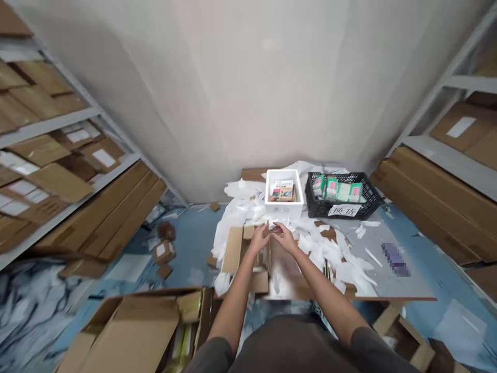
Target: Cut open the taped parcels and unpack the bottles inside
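Both of my hands are near each other over the front middle of the table, fingertips almost meeting. My left hand [259,239] is over an open cardboard box [233,249], with its fingers bent and apart from the thumb. My right hand [284,237] is just right of the box, curved in the same way. I see nothing held in either hand. The box has its flaps folded out, and my left forearm hides part of its inside. Crumpled white packing sheets [316,243] lie around the hands.
Behind the hands stand a white foam box [284,207] with small printed packs and a black crate [324,210] with green-and-white packs. A pixelated purple item [395,259] lies at right. Shelves of cartons [108,217] flank the table; a large open carton [132,331] stands front left.
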Motion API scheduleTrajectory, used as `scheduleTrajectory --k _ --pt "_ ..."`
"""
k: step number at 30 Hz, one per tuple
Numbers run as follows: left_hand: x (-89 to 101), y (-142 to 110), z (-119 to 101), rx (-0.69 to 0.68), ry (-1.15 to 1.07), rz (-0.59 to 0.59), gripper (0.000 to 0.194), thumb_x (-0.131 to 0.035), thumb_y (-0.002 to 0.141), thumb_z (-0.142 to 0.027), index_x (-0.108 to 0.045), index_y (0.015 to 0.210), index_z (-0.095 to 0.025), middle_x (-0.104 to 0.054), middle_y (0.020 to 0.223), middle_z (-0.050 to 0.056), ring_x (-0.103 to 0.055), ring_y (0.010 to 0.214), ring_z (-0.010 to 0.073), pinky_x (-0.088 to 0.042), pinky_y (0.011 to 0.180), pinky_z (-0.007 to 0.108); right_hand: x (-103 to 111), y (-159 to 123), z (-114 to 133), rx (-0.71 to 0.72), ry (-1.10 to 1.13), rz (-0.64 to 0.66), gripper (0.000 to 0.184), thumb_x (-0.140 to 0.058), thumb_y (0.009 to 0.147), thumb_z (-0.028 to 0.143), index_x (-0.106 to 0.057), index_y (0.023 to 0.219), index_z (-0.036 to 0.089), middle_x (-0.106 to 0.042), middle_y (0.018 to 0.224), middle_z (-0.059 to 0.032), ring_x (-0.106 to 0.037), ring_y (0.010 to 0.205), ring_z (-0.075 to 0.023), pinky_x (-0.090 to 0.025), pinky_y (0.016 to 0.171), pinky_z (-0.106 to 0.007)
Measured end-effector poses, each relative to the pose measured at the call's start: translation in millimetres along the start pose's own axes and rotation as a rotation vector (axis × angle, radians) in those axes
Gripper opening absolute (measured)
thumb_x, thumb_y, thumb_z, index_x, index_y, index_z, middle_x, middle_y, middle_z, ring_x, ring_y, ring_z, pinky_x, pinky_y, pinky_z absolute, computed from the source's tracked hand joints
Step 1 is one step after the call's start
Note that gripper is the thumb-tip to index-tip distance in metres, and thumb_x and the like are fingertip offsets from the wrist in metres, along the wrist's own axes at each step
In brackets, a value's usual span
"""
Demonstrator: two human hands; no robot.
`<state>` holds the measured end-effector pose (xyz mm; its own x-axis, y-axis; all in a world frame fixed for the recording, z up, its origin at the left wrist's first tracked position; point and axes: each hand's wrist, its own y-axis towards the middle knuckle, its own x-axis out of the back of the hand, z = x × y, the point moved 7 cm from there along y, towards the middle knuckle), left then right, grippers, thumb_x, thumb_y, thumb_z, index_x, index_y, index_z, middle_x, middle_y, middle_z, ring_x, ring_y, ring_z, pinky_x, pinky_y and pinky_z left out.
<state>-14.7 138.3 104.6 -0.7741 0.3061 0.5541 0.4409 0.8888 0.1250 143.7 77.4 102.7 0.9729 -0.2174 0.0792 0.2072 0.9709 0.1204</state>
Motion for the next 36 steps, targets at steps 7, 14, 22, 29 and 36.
scheduleTrajectory --k 7,14,22,29,36 --pt "51.6 -133.8 81.5 0.207 0.357 0.121 0.06 -0.083 0.085 -0.023 -0.069 0.143 -0.022 -0.061 0.157 0.017 -0.048 0.154 0.035 -0.038 0.129 0.053 -118.3 -89.2 -25.0 -0.01 -0.324 0.358 0.029 -0.07 0.096 0.04 -0.081 0.116 0.023 -0.076 0.125 -0.0123 -0.071 0.121 -0.029 -0.055 0.111 -0.047" --pt "38.0 -228.6 121.6 0.365 0.398 0.285 0.075 -0.104 0.067 -0.03 -0.071 0.134 -0.023 -0.024 0.181 0.019 -0.021 0.167 0.0458 -0.04 0.125 0.061 -108.7 -151.3 -55.0 -0.066 -0.874 0.373 0.043 -0.084 0.092 0.04 -0.079 0.131 0.022 -0.049 0.167 -0.0172 -0.022 0.166 -0.0422 -0.028 0.13 -0.062" --pt "8.9 -245.1 119.9 0.386 0.277 0.039 0.024 -0.065 0.097 -0.018 -0.078 0.116 -0.023 -0.045 0.174 0.01 -0.065 0.138 0.0304 -0.054 0.114 0.048 -73.3 -205.6 -80.5 -0.126 -0.919 0.308 0.064 -0.093 0.081 0.034 -0.072 0.141 0.023 -0.016 0.184 -0.0144 -0.008 0.169 -0.0458 -0.023 0.132 -0.065" --pt "-13.1 -263.5 79.2 0.309 0.244 0.002 0.017 -0.062 0.102 -0.023 -0.079 0.106 -0.023 -0.054 0.167 0.012 -0.066 0.14 0.0288 -0.055 0.113 0.042 -33.6 -204.7 -70.5 -0.249 -0.865 0.245 0.006 -0.076 0.092 0.018 -0.08 0.094 0.022 -0.029 0.182 -0.0051 -0.044 0.157 -0.0381 -0.048 0.12 -0.051" --pt "-66.9 -240.2 -9.2 0.136 0.226 -0.057 0.021 -0.059 0.106 -0.027 -0.079 0.108 -0.023 -0.053 0.168 0.013 -0.06 0.147 0.0304 -0.049 0.12 0.046 77.0 -232.9 -28.5 -0.114 -0.827 0.076 0.017 -0.067 0.094 0.017 -0.079 0.103 0.024 -0.027 0.182 -0.0024 -0.069 0.129 -0.0345 -0.059 0.105 -0.048"
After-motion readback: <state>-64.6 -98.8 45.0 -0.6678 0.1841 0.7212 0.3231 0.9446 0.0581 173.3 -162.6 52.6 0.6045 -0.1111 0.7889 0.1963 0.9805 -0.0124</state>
